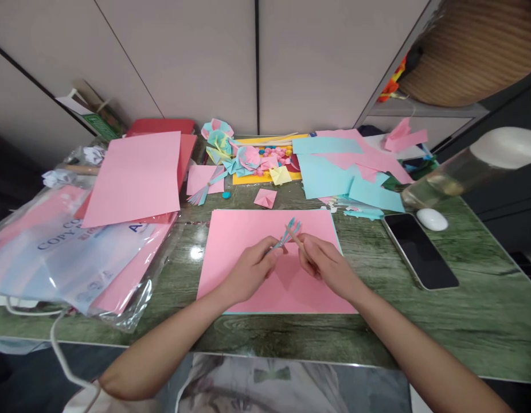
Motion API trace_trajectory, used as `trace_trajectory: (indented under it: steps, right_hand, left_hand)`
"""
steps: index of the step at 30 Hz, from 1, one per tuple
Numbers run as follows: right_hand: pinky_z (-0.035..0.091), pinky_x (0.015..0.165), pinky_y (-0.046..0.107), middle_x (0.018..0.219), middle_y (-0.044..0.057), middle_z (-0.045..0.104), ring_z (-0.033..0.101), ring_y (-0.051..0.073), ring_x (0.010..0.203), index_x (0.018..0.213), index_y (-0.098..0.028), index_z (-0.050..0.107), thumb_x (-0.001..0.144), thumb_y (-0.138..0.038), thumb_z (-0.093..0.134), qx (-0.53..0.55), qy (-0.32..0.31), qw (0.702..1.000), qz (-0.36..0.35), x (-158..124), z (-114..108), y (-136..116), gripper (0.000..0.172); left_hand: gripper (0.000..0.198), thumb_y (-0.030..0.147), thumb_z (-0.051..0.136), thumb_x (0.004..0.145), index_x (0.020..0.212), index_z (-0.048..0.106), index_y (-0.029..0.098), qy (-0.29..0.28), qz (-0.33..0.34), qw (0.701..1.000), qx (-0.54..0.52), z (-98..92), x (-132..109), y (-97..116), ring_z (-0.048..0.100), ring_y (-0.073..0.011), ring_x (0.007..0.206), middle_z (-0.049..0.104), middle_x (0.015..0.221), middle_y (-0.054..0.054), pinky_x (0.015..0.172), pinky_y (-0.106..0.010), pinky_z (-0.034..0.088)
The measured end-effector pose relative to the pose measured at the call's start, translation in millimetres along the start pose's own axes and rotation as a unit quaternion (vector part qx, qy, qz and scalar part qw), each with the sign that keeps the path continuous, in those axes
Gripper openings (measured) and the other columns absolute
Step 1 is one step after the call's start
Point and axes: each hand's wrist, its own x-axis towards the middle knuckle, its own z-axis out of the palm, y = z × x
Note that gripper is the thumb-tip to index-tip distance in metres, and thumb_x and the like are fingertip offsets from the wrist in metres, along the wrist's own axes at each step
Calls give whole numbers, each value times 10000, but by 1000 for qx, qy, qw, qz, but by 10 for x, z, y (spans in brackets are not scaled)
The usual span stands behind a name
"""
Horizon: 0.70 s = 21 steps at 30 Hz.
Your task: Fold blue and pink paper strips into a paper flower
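Observation:
My left hand (pixel 251 269) pinches the base of a small blue and pink fringed paper piece (pixel 292 225) whose thin strips fan upward. From the other side, my right hand (pixel 328 263) grips a thin wooden stick (pixel 295 238), its tip at the fringed strips. Both hands are closed and hover over a large pink paper sheet (pixel 235 235), with blue showing at its edges. Just beyond the sheet lie a folded pink paper square (pixel 265 198) and another fringed paper piece (pixel 209 184) on a pink square.
Folded paper flowers (pixel 248 158) and colourful bits fill a yellow-edged tray (pixel 246 179) at the back. Blue paper scraps (pixel 328 175), a phone (pixel 420 250), a white mouse (pixel 432 219) and a bottle (pixel 459 166) stand right. Pink sheets (pixel 134 180) and a plastic paper pack (pixel 71 246) lie left.

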Motion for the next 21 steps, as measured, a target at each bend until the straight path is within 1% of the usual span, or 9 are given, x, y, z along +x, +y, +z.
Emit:
trace_trajectory:
  steps: [2, 6, 8, 10, 13, 15, 18, 21]
  right_hand:
    - [259, 456, 212, 516, -56, 337, 300, 81, 465, 866, -171, 500, 869, -424, 288, -29, -22, 999, 2, -14, 4, -25, 331]
    - [275, 468, 210, 551, -48, 363, 327, 80, 482, 969, -173, 511, 861, -396, 333, -56, -24, 998, 2, -15, 26, -5, 304]
    - [296, 470, 207, 542, -49, 382, 357, 81, 477, 960, -177, 508, 862, -379, 336, -59, -32, 998, 8, -6, 29, 19, 283]
    - [339, 500, 210, 568, -37, 438, 423, 87, 507, 902, -172, 509, 864, -368, 332, -47, -50, 998, 11, 3, 27, 28, 266]
    - [383, 541, 214, 626, -16, 492, 489, 95, 570, 840, -165, 495, 853, -359, 368, 0, -79, 997, 15, 15, 19, 13, 232]
    - [365, 488, 199, 605, -33, 463, 459, 77, 514, 912, -169, 483, 840, -364, 402, 48, -91, 994, 34, 20, 18, 11, 223]
    - [291, 382, 175, 562, -60, 419, 364, 52, 403, 1079, -183, 425, 841, -392, 392, 112, -106, 986, 68, 22, 25, 44, 318]
    - [245, 330, 164, 502, -74, 408, 306, 48, 351, 1143, -176, 386, 854, -408, 348, 129, -122, 981, 76, 20, 48, 85, 372]
  left_hand:
    - [314, 413, 301, 844, 937, 485, 175, 7, 1, 1000, 15, -12, -4, 7, 376, -76, 432, 370, 488, 69, 461, -195, 309]
    - [299, 388, 307, 849, 952, 499, 183, 25, 23, 997, 75, -11, -10, 18, 473, -92, 502, 464, 559, 45, 526, -210, 362]
    - [275, 359, 317, 851, 961, 499, 184, 38, 37, 991, 119, -7, -12, 14, 498, -102, 545, 505, 609, 32, 555, -216, 366]
    - [259, 342, 320, 852, 968, 492, 186, 49, 43, 983, 169, -6, -13, 4, 510, -115, 573, 532, 639, 23, 563, -222, 360]
    - [256, 343, 315, 854, 967, 482, 187, 59, 45, 967, 242, -13, -19, -10, 521, -137, 590, 552, 652, 13, 564, -234, 350]
    - [268, 347, 298, 859, 980, 475, 186, 59, 46, 958, 276, -18, -27, -14, 528, -147, 592, 564, 665, 6, 560, -238, 345]
    - [295, 342, 271, 867, 1051, 448, 194, 54, 47, 951, 301, -15, -40, -11, 542, -155, 588, 582, 679, 1, 539, -236, 340]
    - [319, 341, 265, 869, 1118, 413, 206, 49, 52, 949, 308, -1, -50, 0, 563, -162, 608, 610, 727, -5, 551, -241, 358]
